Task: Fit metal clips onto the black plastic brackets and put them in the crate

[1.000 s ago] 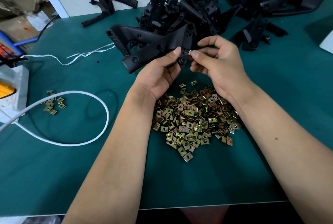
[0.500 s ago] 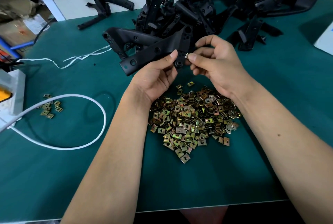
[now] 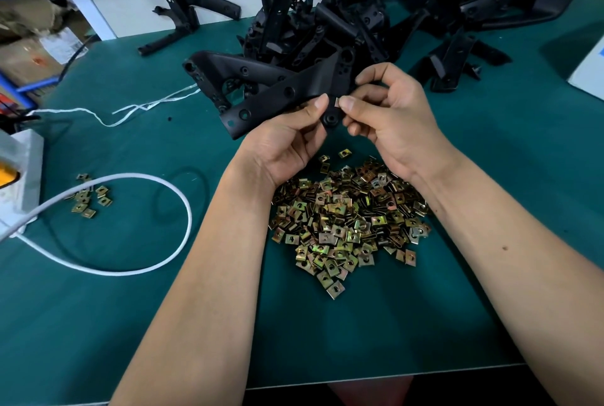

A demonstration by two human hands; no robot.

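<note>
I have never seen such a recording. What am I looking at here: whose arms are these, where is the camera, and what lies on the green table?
No machine here: a person works with bare hands, filmed by a camera worn on the head, looking down. The left hand holds a black plastic bracket. The right hand pinches a small metal clip at the bracket's edge. On the green table lie a heap of loose clips, a pile of more brackets, a white cable and a few stray clips.
</note>
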